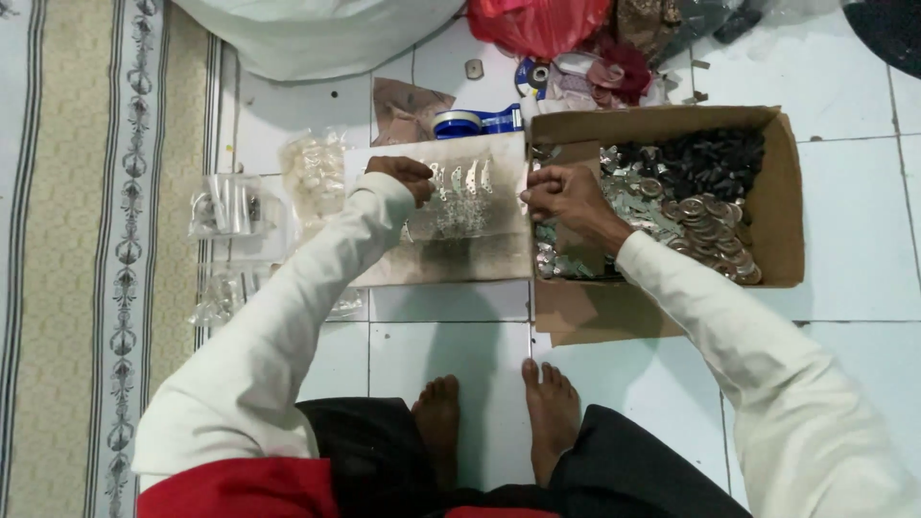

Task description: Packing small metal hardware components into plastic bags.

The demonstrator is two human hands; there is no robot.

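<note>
I am holding a clear plastic bag [460,200] of small silver metal parts between both hands, above a flat, smudged cardboard sheet [451,259] on the tiled floor. My left hand [403,176] pinches the bag's left top corner. My right hand [566,197] grips its right edge, right beside an open cardboard box [782,192]. The box holds round metal discs, small black parts and other silver pieces. Both arms wear white sleeves.
Several clear bags of small parts [225,206] lie left of the sheet, beside a patterned mat [96,240]. A blue tape dispenser [475,122], a red bag [537,24] and a white sack [317,34] sit behind. My bare feet [499,412] rest on white tiles.
</note>
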